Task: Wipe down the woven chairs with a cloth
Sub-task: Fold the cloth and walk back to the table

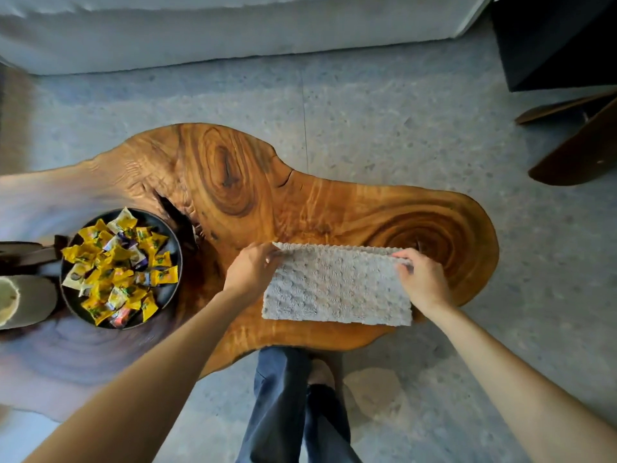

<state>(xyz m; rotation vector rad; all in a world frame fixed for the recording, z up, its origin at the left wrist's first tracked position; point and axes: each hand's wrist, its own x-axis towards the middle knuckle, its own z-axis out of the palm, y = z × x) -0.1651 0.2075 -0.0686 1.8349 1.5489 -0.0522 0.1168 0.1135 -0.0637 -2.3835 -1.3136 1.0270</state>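
Observation:
A grey, nubby cloth (pixel 337 289) lies folded on the live-edge wooden table (pixel 233 182), near its front right part. My left hand (pixel 252 270) pinches the cloth's far left corner. My right hand (pixel 422 279) pinches the far right corner. Both far corners are lifted slightly off the wood while the near edge rests flat. No woven chair is plainly in view.
A dark bowl (pixel 167 295) of yellow wrapped sweets sits on the table's left side. A pale cylinder (pixel 23 300) stands at the far left. A light sofa (pixel 217 28) runs along the back. Dark wooden furniture parts (pixel 577 152) and a black box (pixel 554 38) stand at right.

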